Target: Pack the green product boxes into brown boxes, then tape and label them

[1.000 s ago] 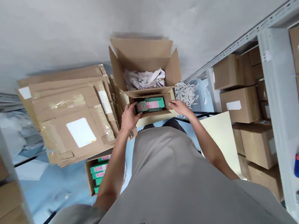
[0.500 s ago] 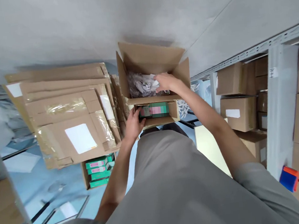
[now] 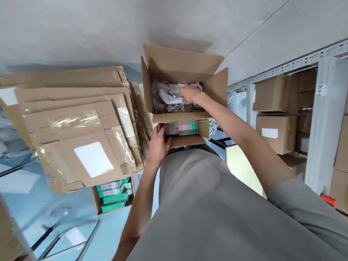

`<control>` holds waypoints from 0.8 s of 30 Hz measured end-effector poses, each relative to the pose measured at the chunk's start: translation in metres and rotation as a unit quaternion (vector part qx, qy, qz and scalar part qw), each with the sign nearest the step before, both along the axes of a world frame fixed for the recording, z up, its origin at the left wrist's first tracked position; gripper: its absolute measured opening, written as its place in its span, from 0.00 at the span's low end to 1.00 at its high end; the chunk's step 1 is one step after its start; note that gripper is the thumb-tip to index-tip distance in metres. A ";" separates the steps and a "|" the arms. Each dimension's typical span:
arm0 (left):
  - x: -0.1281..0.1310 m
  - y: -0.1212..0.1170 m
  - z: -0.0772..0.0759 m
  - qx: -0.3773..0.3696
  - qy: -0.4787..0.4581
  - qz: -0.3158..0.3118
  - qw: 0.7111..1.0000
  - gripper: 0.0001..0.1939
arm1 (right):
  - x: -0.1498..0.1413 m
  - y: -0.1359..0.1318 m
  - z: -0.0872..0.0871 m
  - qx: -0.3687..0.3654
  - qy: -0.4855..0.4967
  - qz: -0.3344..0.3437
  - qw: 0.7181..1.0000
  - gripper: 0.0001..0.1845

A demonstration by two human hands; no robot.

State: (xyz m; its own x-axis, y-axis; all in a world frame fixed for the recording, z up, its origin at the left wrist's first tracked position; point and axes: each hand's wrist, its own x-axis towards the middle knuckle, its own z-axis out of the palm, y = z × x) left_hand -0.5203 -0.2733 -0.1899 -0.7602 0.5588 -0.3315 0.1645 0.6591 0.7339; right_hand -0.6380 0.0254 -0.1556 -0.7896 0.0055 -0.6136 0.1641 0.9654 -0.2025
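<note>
An open cardboard box point(image 3: 182, 62) stands against the wall, with clear plastic wrap point(image 3: 161, 101) and crumpled white packing paper point(image 3: 170, 94) inside. My right hand point(image 3: 190, 93) reaches into it, fingers curled closed on the paper; the fingertips are hidden. Right in front of my body is a smaller cardboard box point(image 3: 187, 140), which holds a green and pink package point(image 3: 171, 129). My left hand point(image 3: 158, 143) is wrapped round the left end of this smaller box, its fingertips beside the package.
Flattened cardboard boxes point(image 3: 63, 133) are stacked on the left. Below them sits a carton of green packages point(image 3: 113, 198). On the right, a metal shelf post point(image 3: 325, 120) stands before shelved cartons point(image 3: 277, 131). White paper strips point(image 3: 213, 126) lie behind the small box.
My right hand has closed on the paper and moved slightly within the large box. The paper has shifted and bunched. My left hand stays at the smaller box. The view has moved a little.
</note>
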 end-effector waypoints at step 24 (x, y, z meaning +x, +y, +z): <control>-0.002 -0.001 -0.001 -0.012 0.004 -0.010 1.000 0.40 | 0.144 -0.079 0.137 -0.010 -0.012 -0.012 1.000 0.23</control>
State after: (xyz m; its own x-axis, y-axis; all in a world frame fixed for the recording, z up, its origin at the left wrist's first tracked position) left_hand -0.5223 -0.2742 -0.1905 -0.7519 0.5657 -0.3387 0.1838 0.6731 0.7163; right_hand -0.4938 -0.0535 -0.0186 -0.7739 0.0123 -0.6332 0.1923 0.9572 -0.2164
